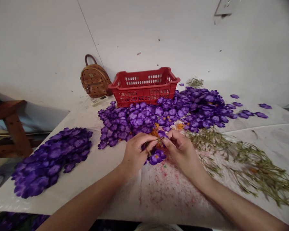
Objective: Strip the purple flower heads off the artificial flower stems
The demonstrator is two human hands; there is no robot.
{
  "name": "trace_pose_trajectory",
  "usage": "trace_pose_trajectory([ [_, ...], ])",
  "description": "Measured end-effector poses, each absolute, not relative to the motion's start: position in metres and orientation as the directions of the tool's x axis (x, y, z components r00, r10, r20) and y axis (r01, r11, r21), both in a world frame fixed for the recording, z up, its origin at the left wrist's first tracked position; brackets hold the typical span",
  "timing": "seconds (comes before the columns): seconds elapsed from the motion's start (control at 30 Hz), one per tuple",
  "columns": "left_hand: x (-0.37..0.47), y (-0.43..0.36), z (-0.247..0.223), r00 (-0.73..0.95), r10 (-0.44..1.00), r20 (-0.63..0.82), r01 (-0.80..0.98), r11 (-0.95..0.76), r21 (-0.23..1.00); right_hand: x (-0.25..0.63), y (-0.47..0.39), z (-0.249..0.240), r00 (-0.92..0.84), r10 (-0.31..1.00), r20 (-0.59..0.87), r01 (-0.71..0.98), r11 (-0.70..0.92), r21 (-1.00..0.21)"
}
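At the middle of the table, my left hand [139, 149] is closed in a pinch on a green artificial flower stem, with the stem partly hidden by the fingers. Purple flower heads with an orange centre [156, 156] hang below the fingers. My right hand [179, 146] is pinched on a purple petal piece [162, 134], close to the left fingertips. Just behind the hands lie small orange flower centres [155, 130]. A wide heap of purple petal pieces [139, 117] spreads beyond them, and bare green stems [245, 154] lie to the right.
A red plastic basket [144, 93] stands behind the heap. Left of it are a brown backpack [96, 80] and a pale remote control [99, 101]. Another pile of purple petals [55, 157] lies at the table's left. A wooden stool [14, 128] stands beyond the left edge.
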State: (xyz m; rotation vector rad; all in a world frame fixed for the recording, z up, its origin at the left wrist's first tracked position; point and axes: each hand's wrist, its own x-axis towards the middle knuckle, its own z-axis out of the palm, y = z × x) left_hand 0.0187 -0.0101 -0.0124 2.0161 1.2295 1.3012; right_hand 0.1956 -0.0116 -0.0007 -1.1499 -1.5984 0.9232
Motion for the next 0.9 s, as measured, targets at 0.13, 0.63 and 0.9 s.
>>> trace_pose_trajectory([
  [0.13,0.018,-0.010,-0.013,0.172,0.831,0.529,0.447,-0.544,0.710,0.197,-0.010,-0.001,-0.146,0.955,0.257,0.321,0.292,-0.901],
  [0.63,0.017,-0.010,-0.012,0.340,0.706,0.622,0.567,-0.681,0.464,0.201,-0.002,-0.014,-0.257,0.951,0.173,0.241,0.236,-0.941],
  [0.9,0.019,-0.004,-0.009,0.160,0.913,0.375,0.381,-0.407,0.830,0.201,0.009,-0.025,-0.209,0.964,0.163,0.135,0.194,-0.972],
])
